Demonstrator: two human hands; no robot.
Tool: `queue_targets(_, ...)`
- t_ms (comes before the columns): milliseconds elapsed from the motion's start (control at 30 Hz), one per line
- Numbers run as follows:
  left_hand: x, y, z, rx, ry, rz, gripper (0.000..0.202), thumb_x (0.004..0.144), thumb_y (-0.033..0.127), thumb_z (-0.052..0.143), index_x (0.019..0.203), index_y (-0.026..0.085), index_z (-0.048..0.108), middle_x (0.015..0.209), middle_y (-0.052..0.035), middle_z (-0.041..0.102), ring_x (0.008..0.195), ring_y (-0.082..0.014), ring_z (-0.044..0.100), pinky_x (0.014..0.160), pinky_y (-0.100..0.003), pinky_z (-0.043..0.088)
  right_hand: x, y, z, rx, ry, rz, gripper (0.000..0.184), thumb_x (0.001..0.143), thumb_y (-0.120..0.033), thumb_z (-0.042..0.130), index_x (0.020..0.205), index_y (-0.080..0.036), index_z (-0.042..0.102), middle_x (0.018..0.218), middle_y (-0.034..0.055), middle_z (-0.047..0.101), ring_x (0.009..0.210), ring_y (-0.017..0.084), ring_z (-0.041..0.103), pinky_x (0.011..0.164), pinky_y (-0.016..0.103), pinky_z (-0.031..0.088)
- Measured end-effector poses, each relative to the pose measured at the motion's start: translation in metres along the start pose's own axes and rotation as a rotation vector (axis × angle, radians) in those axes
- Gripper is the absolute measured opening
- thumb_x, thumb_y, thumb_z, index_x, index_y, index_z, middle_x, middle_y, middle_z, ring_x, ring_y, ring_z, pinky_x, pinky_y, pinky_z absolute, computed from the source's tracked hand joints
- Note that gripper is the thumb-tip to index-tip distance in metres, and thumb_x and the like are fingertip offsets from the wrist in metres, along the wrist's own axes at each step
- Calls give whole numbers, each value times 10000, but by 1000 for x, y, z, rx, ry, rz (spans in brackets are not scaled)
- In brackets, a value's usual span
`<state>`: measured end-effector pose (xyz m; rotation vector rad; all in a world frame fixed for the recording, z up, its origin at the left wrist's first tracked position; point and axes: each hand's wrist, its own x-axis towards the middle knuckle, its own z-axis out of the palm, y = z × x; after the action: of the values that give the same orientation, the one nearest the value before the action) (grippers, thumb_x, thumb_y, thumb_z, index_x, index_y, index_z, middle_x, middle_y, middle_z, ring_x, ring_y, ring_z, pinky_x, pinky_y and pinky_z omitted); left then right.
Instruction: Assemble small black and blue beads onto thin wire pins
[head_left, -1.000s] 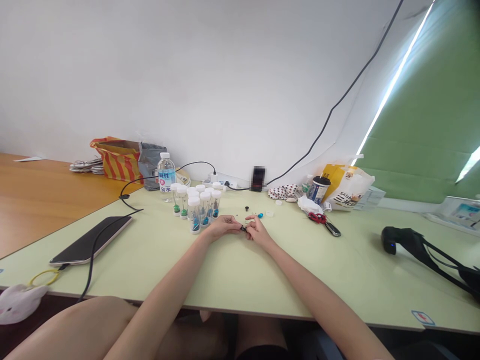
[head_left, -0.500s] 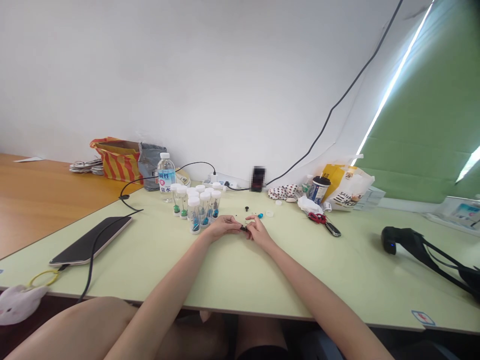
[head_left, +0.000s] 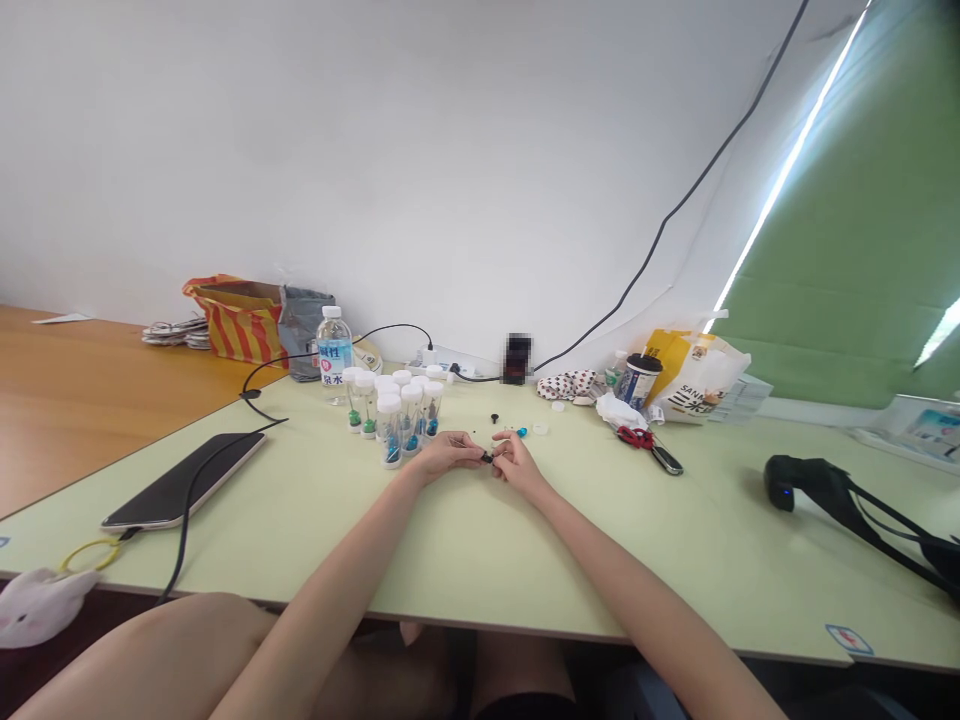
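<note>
Just right of the vials (head_left: pixel 394 410), low on the green table (head_left: pixel 480 560), both hands meet fingertip to fingertip. Left hand (head_left: pixel 442 455) lies knuckles up, fingers drawn together and curled, thumb and forefinger pinched on a small black piece (head_left: pixel 487 458). Right hand (head_left: pixel 517 462) comes in from the far side of the vials' neighbour spot, its fingers also bunched tight, tips pressed onto that same black piece. No spread at all on either hand; the piece is too tiny to tell its shape, and which hand bears more of it I cannot tell. It sits just above the tabletop, right of the vials and a little nearer the person.

Beyond the hands, right of the vials, a blue bead (head_left: pixel 521 432) lies loose beside a white cap (head_left: pixel 539 428), with a small black knob (head_left: pixel 494 417) just behind them. Further right of the vials, red-handled scissors (head_left: pixel 637 437). Behind the vials to their left stands a water bottle (head_left: pixel 334 350). Well left of the vials and nearer the person, a dark phone (head_left: pixel 184 480) lies flat with a cable plugged in.
</note>
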<state>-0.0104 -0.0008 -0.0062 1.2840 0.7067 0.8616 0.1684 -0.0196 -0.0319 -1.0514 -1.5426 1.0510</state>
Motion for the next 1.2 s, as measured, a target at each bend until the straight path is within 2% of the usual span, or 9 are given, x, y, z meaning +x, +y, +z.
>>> queue_targets(133, 0, -1, -1, 11, -27, 1, 253, 557, 252, 752, 661, 103, 576, 777, -96, 674, 774, -194, 640, 817, -367, 467, 0, -1, 0, -16, -12, -6, 275, 694, -181, 404, 965, -225, 417, 583, -77, 475, 421, 71, 472, 414, 181, 357)
queue_targets(300, 1, -1, -1, -12, 4, 2, 248, 554, 237, 755, 642, 105, 565, 754, -84, 673, 775, -191, 638, 822, -368, 469, 0, -2, 1, 20, 3, 0, 328, 647, -172, 460, 967, -229, 412, 719, -54, 500, 455, 68, 501, 392, 177, 348)
queue_targets(467, 2, -2, -2, 7, -25, -5, 258, 558, 248, 754, 661, 103, 567, 785, -100, 676, 787, -199, 640, 827, -369, 468, 0, -2, 0, 4, -16, 10, 284, 677, -171, 412, 957, -222, 416, 597, -75, 465, 429, 74, 484, 408, 182, 358)
queue_targets(633, 3, -3, -3, -4, 5, 5, 259, 556, 259, 752, 648, 106, 565, 764, -91, 674, 796, -197, 637, 829, -365, 469, -1, -4, 1, 25, 8, -1, 326, 639, -170, 469, 956, -225, 414, 725, -52, 498, 469, 68, 508, 392, 173, 348)
queue_targets(800, 4, -4, -4, 18, -15, 5, 250, 565, 250, 748, 672, 106, 573, 767, -86, 674, 785, -197, 640, 813, -358, 475, -1, -4, 1, 9, -23, 17, 268, 689, -176, 414, 953, -217, 412, 596, -71, 490, 429, 71, 478, 405, 176, 350)
queue_targets(967, 5, -5, -5, 10, 1, 8, 247, 576, 248, 742, 669, 103, 565, 776, -90, 674, 807, -198, 636, 820, -356, 475, 0, -2, 0, 20, 22, 3, 304, 654, -172, 464, 949, -228, 415, 718, -52, 503, 467, 69, 506, 388, 171, 347)
queue_targets(1100, 3, -3, -4, 23, -22, -3, 257, 565, 247, 749, 678, 104, 568, 792, -88, 674, 794, -193, 637, 806, -351, 480, 1, 0, 0, 0, -15, 10, 256, 691, -170, 413, 942, -220, 412, 604, -72, 488, 423, 69, 476, 404, 178, 353)
queue_targets(1200, 3, -2, -3, 15, -1, -3, 258, 568, 265, 746, 661, 105, 566, 757, -81, 672, 799, -192, 636, 815, -350, 476, 2, 1, 1, 1, 11, 14, 267, 689, -179, 422, 951, -226, 411, 660, -59, 505, 439, 74, 496, 388, 178, 341)
